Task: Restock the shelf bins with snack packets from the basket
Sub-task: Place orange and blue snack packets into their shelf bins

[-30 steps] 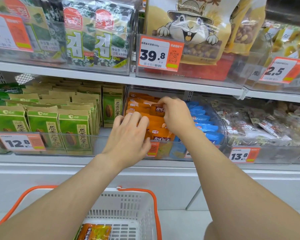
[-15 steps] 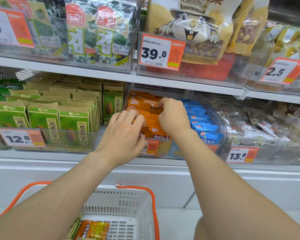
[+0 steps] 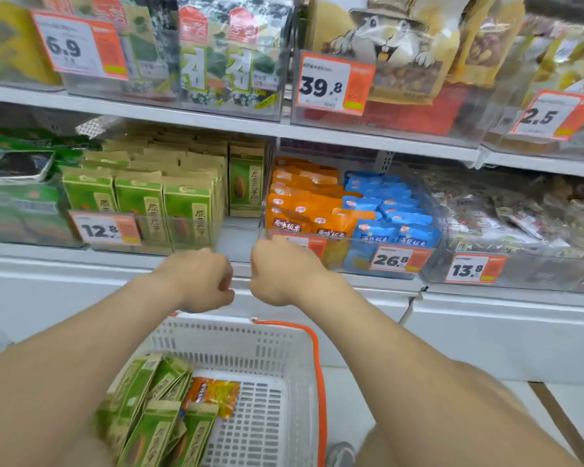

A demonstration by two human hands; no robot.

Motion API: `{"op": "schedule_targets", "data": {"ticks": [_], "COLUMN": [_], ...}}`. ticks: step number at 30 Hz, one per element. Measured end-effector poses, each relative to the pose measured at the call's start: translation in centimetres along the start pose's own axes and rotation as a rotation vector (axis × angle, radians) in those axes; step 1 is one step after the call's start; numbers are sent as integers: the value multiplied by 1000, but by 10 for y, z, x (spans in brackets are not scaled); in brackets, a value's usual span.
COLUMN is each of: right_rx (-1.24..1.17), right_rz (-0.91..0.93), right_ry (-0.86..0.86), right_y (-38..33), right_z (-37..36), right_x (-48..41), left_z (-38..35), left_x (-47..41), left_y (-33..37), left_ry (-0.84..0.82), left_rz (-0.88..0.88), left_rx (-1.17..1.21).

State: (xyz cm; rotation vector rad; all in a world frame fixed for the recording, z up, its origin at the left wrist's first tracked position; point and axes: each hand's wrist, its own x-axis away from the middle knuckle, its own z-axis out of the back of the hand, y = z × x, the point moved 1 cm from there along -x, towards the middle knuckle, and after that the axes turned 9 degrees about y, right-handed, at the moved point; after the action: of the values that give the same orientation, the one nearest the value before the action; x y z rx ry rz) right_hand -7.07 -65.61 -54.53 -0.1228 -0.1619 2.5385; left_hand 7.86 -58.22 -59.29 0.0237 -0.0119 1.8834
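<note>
Hands hang side by side in front of the shelf edge, both curled into loose fists: the left hand (image 3: 201,279) with knuckles up and nothing visible in it, the right hand (image 3: 280,269) just beside it, fingers folded under, and as far as the blur allows it looks empty too. Right behind the right hand's knuckles sits the clear bin (image 3: 351,261), and it is well filled: orange packets (image 3: 304,203) stacked in rows on its left half, blue packets (image 3: 385,210) on its right half, a 26.8 price tag (image 3: 397,259) on the front wall. To the left, in the neighbouring bin, green packets (image 3: 142,200) stand upright in ranks behind a 12.8 price tag (image 3: 105,229). Down below, between the forearms, the white basket (image 3: 270,335) with its orange handle (image 3: 319,372) holds a leaning heap of green seed packets (image 3: 155,412) along its left side, and one orange-and-yellow packet (image 3: 213,394) lies flat on the basket floor just beside them.
</note>
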Motion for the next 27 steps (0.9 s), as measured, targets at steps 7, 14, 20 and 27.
{"op": "schedule_targets", "data": {"ticks": [7,14,20,27], "right_rx": [191,301,438,466], "right_rz": [131,279,245,202], "right_ry": [-381,-644,-765,-774], "right_y": [-38,-63,-55,-32], "right_z": [-58,-133,-175,-202], "right_x": [24,36,34,26], "left_z": [-30,-113,-224,-279], "left_x": [22,36,66,76], "left_y": [-15,-8,10,29], "left_ry": [-237,-395,-654,-815], "left_rz": [-132,-98,-99,-225], "left_rx": [-118,-35,97,96]}}
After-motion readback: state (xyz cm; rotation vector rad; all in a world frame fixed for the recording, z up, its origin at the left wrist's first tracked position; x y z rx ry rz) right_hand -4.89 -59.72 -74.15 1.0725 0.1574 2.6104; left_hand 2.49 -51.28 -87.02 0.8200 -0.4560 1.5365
